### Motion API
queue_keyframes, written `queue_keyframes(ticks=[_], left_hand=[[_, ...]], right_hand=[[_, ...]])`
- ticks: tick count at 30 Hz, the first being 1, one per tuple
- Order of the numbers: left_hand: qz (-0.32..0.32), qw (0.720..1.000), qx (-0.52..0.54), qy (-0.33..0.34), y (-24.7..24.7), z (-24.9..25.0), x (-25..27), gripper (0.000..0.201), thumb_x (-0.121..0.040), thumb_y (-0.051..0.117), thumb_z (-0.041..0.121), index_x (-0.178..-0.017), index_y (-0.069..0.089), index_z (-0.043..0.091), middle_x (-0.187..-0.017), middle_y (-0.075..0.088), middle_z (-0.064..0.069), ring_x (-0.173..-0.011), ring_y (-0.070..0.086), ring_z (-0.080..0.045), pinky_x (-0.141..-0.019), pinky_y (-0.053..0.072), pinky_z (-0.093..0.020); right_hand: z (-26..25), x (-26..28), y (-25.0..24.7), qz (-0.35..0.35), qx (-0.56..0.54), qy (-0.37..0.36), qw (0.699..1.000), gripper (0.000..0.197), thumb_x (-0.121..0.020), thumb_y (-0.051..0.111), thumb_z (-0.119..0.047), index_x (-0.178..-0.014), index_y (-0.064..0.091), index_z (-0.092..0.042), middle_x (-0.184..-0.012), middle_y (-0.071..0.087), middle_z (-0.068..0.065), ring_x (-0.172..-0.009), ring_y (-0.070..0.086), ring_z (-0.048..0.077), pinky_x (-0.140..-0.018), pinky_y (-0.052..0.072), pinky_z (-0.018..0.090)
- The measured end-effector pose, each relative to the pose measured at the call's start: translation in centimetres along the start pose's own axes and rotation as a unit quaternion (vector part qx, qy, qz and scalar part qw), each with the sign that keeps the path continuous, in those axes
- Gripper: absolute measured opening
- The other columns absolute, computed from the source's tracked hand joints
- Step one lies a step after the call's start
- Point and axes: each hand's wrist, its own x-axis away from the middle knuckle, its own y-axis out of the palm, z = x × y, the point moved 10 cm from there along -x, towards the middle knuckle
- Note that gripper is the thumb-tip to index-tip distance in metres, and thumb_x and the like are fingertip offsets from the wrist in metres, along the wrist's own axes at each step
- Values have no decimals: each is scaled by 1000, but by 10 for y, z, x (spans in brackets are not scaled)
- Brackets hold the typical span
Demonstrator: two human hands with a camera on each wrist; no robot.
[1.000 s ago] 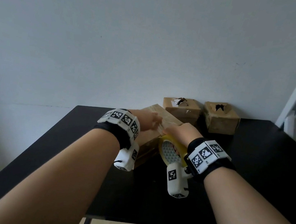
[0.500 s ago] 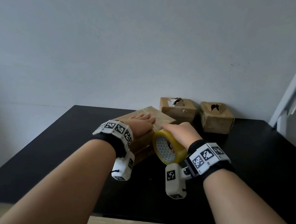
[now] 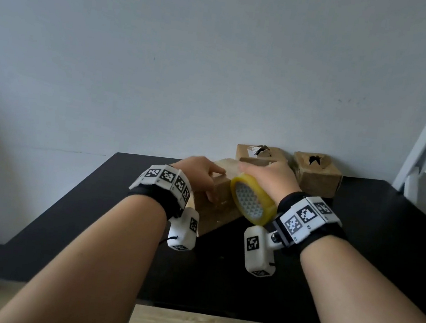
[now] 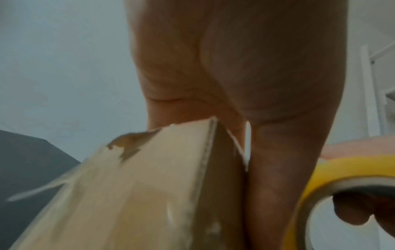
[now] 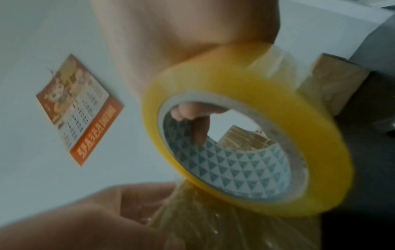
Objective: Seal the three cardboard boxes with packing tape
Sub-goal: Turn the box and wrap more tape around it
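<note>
Head view: the right hand (image 3: 269, 178) grips the tape roll (image 3: 252, 203), with fingers inside it. The left hand (image 3: 199, 171) lies flat on the near box (image 3: 218, 208). Two boxes (image 3: 259, 154) behind look torn open, so most work seems left.

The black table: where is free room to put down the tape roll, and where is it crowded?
The table shows bare black surface left of the near box, along the front edge under both forearms, and on the right, in front of the right back box. The back centre is crowded: the two back boxes, the near box, both hands and the tape roll.
</note>
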Motion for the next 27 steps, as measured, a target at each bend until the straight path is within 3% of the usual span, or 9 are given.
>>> queue_keyframes(ticks=[2,4,7,10,15,17,19,23,27], left_hand=[[16,999,42,0,-13,2,-1,68,-64,83,25,-126,60,39,-118,66,10,-102,60,-11,-80,46,-23],[18,995,95,-8,-19,1,-2,58,-66,83,25,-120,65,37,-108,71,10,-96,64,-9,-81,50,-24],[11,989,147,-15,-17,-5,-7,51,-70,81,26,-119,68,36,-106,71,10,-99,64,-10,-95,48,-28],[13,983,184,-26,-17,-14,-12,46,-74,79,24,-118,69,35,-108,70,11,-101,62,-9,-94,43,-23],[24,968,246,-34,-21,-26,-19,39,-78,77,22,-116,70,31,-106,71,10,-99,63,-8,-95,45,-24],[21,967,251,-37,-20,-29,-22,38,-79,76,23,-115,71,31,-106,71,9,-99,64,-10,-99,45,-27],[28,964,263,-39,-19,-34,-25,32,-81,73,25,-113,71,31,-107,72,6,-102,65,-13,-101,46,-30],[78,947,307,-48,-23,-48,-30,13,-85,70,27,-95,74,31,-104,73,1,-103,65,-19,-103,46,-39],[75,943,318,-59,-22,-57,-35,14,-84,70,27,-97,74,28,-107,72,-3,-105,65,-23,-103,46,-41]], right_hand=[[-18,2,-16,30,-50,-11,998,49,-79,78,-52,-96,69,-6,-90,70,7,-68,66,17,-49,51,17],[-29,4,-27,42,-82,-13,996,43,-84,76,-45,-93,65,-4,-77,68,8,-51,62,15,-35,43,15],[-35,9,-29,30,-98,-2,995,39,-89,69,-40,-86,65,-2,-65,67,13,-38,58,16,-35,44,17],[-28,8,-22,16,-99,6,995,34,-92,67,-31,-87,68,3,-63,64,18,-35,56,18,-38,48,20],[8,4,7,-82,69,40,993,39,-90,67,-37,-85,69,1,-63,66,11,-56,64,28,-67,56,38],[13,3,7,-69,85,35,993,46,-88,65,-49,-81,65,-4,-69,65,7,-68,66,27,-72,54,39],[8,3,5,-54,70,20,996,50,-89,61,-56,-77,59,-8,-66,61,3,-67,65,23,-67,52,34],[-8,1,-15,3,-44,-11,999,49,-92,64,-38,-56,39,-16,-33,42,-8,-31,46,11,-37,37,17],[-4,-7,-9,-4,-20,-22,1000,51,-90,66,-35,-51,41,-15,-36,45,-4,-34,49,12,-43,40,16]])
